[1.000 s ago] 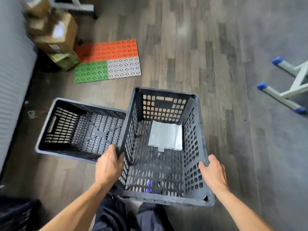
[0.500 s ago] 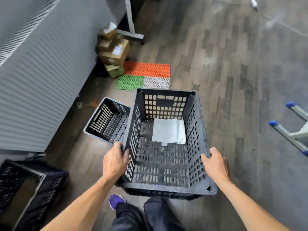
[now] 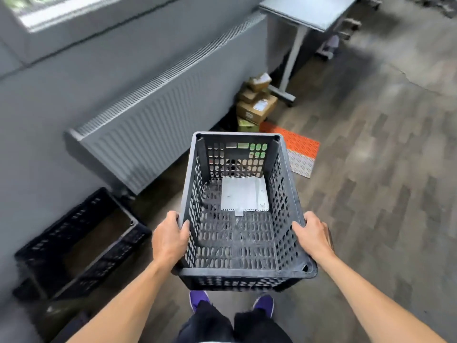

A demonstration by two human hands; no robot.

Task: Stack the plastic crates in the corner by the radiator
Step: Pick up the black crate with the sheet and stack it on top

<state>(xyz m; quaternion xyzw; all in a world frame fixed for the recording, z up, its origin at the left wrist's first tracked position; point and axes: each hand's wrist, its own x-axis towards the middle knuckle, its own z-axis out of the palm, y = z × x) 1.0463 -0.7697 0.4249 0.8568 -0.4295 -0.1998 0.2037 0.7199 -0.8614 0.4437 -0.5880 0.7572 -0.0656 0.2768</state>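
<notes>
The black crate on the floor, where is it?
The black crate sits on the floor at lower left, against the wall below the radiator's near end, left of the left hand.

The dark grey perforated plastic crate I carry is patterned with oval holes, a white paper sheet on its bottom. A black lattice crate sits by the pale grey ribbed radiator. Beyond lie an orange-and-white perforated mat, brown cardboard boxes, grey-brown wood-pattern flooring; my shoes are purple.
</notes>
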